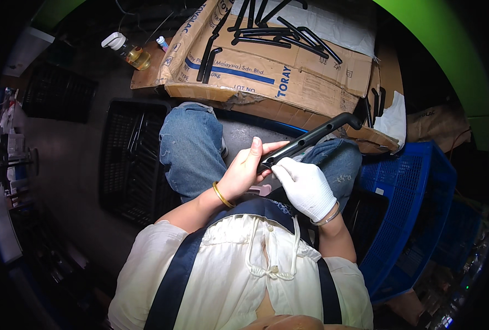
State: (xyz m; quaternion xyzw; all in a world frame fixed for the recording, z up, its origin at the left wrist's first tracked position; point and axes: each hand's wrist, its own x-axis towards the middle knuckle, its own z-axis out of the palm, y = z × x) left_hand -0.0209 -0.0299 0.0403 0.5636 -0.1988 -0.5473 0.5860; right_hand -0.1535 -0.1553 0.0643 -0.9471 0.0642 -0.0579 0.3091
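Observation:
A long black bar [309, 139] with a bent far end and round holes along its side is held slantwise over my lap. My bare left hand [242, 169] is closed around its near end, thumb lying along the top. In a white knit glove, my right hand [306, 188] pinches at that same near end; its fingertips hide whatever else may be between them. Several similar black bent bars [288, 37] lie crisscrossed in the open cardboard box [222, 77] ahead of me.
A black crate [112, 159] holding dark parts stands on the floor at left. Blue plastic crates [401, 214] are at right. A bottle with a white lid [129, 50] sits beyond the box's left side. A green frame [448, 49] curves along the upper right.

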